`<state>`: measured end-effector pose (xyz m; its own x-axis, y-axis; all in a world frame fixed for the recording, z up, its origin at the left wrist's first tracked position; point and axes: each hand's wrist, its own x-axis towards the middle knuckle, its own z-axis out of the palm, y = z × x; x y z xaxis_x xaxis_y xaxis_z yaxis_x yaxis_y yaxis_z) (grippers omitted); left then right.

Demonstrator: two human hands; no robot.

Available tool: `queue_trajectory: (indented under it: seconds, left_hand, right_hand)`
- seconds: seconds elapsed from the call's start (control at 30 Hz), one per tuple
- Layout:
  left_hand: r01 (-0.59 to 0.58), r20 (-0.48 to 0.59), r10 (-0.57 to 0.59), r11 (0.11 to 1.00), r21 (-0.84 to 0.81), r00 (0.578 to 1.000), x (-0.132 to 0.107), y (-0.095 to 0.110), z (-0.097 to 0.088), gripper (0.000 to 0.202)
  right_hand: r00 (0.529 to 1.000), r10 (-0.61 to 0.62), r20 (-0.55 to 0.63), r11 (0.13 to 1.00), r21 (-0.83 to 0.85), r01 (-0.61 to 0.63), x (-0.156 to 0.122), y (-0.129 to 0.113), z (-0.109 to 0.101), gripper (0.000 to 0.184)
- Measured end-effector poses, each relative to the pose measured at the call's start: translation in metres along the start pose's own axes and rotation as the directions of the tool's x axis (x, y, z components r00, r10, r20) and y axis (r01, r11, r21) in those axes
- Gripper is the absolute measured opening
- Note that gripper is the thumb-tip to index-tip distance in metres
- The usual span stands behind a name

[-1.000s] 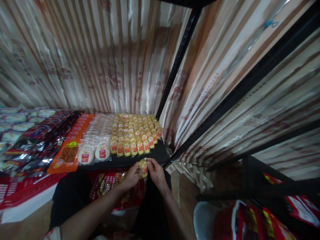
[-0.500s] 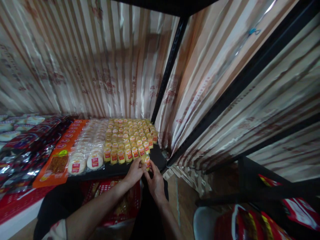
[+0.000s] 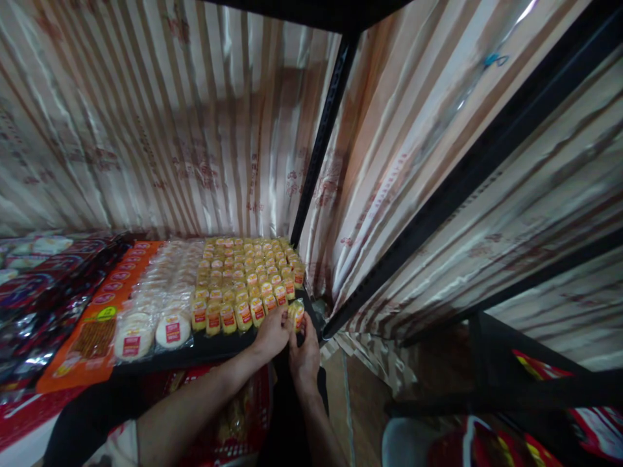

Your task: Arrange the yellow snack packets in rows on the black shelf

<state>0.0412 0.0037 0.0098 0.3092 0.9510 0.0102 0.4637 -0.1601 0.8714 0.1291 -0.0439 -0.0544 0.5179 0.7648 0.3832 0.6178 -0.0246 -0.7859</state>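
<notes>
A small yellow snack packet (image 3: 296, 314) with a red label stands at the right end of the front row of like packets (image 3: 243, 279) on a dark shelf (image 3: 214, 347). My left hand (image 3: 272, 335) and my right hand (image 3: 304, 353) both pinch this packet from below, fingers closed on it. The rows of yellow packets fill the shelf's right part up to the black upright post (image 3: 318, 146).
Round white packets (image 3: 156, 318) lie left of the yellow ones, then an orange packet (image 3: 92, 324) and dark shiny bags (image 3: 34, 298). A red basket (image 3: 228, 415) with snacks sits below the shelf. Striped foil lines the back and right walls. Red bags (image 3: 487, 447) lie at lower right.
Both hands carried the yellow packet up and forward from above the red basket to the right end of the front row on the shelf. The camera view shifted a little.
</notes>
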Motion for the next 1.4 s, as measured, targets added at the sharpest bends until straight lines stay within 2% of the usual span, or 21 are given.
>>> queue_trajectory:
  seconds: [0.17, 0.37, 0.5, 0.67, 0.77, 0.97, 1.13, 1.27, 1.4]
  left_hand:
    - [-0.093, -0.033, 0.099, 0.985, 0.142, 0.995, 0.014, 0.011, -0.005, 0.031]
    - [-0.216, 0.001, 0.229, 0.918, 0.334, 0.974, 0.031, 0.024, -0.017, 0.032]
    - [-0.253, 0.008, 0.281, 0.851, 0.461, 0.960, 0.043, 0.026, -0.024, 0.032]
    - [-0.278, 0.033, 0.311, 0.792, 0.544, 0.950, 0.063, 0.025, -0.029, 0.031]
    - [-0.278, 0.027, 0.317, 0.782, 0.557, 0.948, 0.077, 0.025, -0.031, 0.033]
    - [-0.270, 0.025, 0.293, 0.841, 0.469, 0.956, 0.106, 0.030, -0.030, 0.031]
    - [-0.265, 0.033, 0.289, 0.821, 0.506, 0.957, 0.129, 0.034, -0.022, 0.030]
    - [-0.293, 0.052, 0.304, 0.838, 0.461, 0.951, 0.145, 0.031, -0.013, 0.031]
    - [-0.324, 0.073, 0.333, 0.807, 0.493, 0.940, 0.158, 0.028, -0.007, 0.029]
  right_hand:
    - [0.999, 0.051, -0.013, 0.999, -0.017, -0.051, 0.018, 0.004, 0.007, 0.058]
    - [0.998, 0.028, -0.052, 0.998, -0.056, -0.031, 0.038, 0.002, 0.014, 0.056]
    - [0.998, 0.017, -0.062, 0.997, -0.070, -0.021, 0.050, -0.003, 0.017, 0.056]
    - [0.998, 0.022, -0.056, 0.995, -0.097, -0.027, 0.062, -0.002, 0.022, 0.055]
    - [0.998, 0.030, -0.056, 0.992, -0.117, -0.037, 0.067, 0.001, 0.025, 0.056]
    - [0.997, -0.006, -0.083, 0.996, -0.087, -0.002, 0.075, 0.010, 0.031, 0.054]
    - [0.996, -0.026, -0.091, 0.998, -0.064, 0.021, 0.080, 0.017, 0.036, 0.056]
    - [0.994, -0.038, -0.105, 0.999, -0.039, 0.035, 0.082, 0.020, 0.038, 0.055]
    - [0.995, -0.029, -0.098, 0.999, -0.030, 0.026, 0.083, 0.023, 0.042, 0.056]
